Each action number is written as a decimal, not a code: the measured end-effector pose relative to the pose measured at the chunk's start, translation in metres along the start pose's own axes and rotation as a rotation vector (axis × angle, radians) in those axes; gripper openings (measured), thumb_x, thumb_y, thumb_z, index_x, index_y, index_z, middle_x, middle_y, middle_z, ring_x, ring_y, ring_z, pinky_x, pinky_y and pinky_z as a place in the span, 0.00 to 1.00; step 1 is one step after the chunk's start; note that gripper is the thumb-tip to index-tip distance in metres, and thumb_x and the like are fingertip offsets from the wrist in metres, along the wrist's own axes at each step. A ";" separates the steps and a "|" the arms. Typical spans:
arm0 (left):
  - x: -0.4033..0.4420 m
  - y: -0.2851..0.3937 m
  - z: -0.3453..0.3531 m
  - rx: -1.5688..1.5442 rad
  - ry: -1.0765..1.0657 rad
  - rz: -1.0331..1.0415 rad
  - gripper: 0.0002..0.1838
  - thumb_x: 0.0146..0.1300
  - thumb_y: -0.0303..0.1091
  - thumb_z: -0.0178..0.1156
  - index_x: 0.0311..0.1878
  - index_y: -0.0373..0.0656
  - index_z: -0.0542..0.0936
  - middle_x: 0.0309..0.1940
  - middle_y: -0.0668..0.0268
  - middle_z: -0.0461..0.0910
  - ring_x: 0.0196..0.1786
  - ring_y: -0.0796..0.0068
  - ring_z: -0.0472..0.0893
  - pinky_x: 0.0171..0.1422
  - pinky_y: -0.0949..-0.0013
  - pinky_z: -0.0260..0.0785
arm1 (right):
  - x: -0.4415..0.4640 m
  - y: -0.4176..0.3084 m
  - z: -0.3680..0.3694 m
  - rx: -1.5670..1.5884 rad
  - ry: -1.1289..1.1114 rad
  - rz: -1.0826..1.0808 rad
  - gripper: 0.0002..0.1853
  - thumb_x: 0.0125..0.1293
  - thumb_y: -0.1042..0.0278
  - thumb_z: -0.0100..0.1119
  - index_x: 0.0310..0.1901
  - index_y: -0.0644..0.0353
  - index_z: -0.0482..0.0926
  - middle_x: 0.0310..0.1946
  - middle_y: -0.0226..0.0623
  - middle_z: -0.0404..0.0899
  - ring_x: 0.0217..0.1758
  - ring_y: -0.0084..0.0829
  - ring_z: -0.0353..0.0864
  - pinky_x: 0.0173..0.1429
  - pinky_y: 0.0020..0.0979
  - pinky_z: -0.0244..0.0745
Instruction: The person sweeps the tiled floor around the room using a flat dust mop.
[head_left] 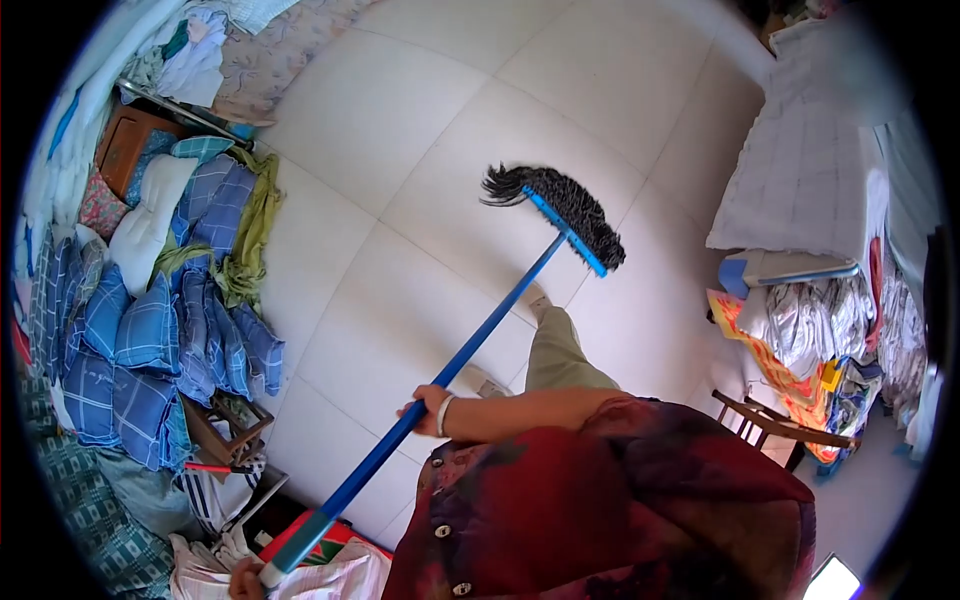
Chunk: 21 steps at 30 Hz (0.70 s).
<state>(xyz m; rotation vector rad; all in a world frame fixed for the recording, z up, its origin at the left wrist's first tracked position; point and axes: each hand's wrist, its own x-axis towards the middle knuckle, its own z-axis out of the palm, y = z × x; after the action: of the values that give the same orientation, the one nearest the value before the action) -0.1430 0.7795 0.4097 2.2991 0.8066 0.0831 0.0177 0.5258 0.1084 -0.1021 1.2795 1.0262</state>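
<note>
A mop (495, 310) with a long blue handle slants across the view, its blue head bar (565, 232) and black shaggy strands (578, 205) lying on the pale floor. My right hand (432, 410), with a light bracelet at the wrist, is wrapped round the middle of the handle. At the handle's top end, low on the left, my left hand (246, 580) is closed round the light-coloured tip; the frame's edge cuts part of it off.
Pale floor tiles (430, 120) stretch ahead. Blue checked cushions (150, 330) and a small wooden stool (235, 430) crowd the left side. On the right stand a white-draped piece of furniture (790, 150), bundled cloths (820, 320) and a dark wooden stool (785, 425).
</note>
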 end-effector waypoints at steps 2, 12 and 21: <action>-0.015 0.026 0.051 0.062 -0.050 -0.044 0.13 0.51 0.33 0.47 0.36 0.34 0.70 0.25 0.66 0.70 0.28 0.78 0.68 0.31 0.76 0.61 | 0.007 -0.049 -0.015 0.056 0.075 -0.019 0.08 0.48 0.71 0.41 0.30 0.63 0.61 0.23 0.41 0.65 0.30 0.39 0.70 0.36 0.40 0.67; -0.025 0.188 0.272 -0.330 -0.345 -0.352 0.15 0.51 0.29 0.46 0.42 0.33 0.66 0.27 0.60 0.71 0.21 0.76 0.71 0.25 0.77 0.65 | -0.077 -0.314 0.007 -0.263 0.165 -0.492 0.06 0.49 0.71 0.44 0.28 0.62 0.61 0.15 0.38 0.64 0.18 0.34 0.68 0.26 0.37 0.71; 0.039 0.262 0.368 -0.436 -0.612 -0.191 0.17 0.51 0.26 0.43 0.46 0.33 0.64 0.24 0.63 0.71 0.22 0.81 0.70 0.25 0.79 0.63 | -0.104 -0.471 0.074 -0.328 0.164 -0.789 0.07 0.50 0.67 0.45 0.28 0.60 0.61 0.12 0.38 0.65 0.13 0.31 0.67 0.15 0.33 0.64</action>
<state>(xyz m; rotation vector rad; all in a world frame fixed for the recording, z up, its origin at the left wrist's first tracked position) 0.1263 0.4347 0.2889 1.6836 0.6023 -0.4650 0.3967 0.2372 0.0027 -0.8850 1.0555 0.5296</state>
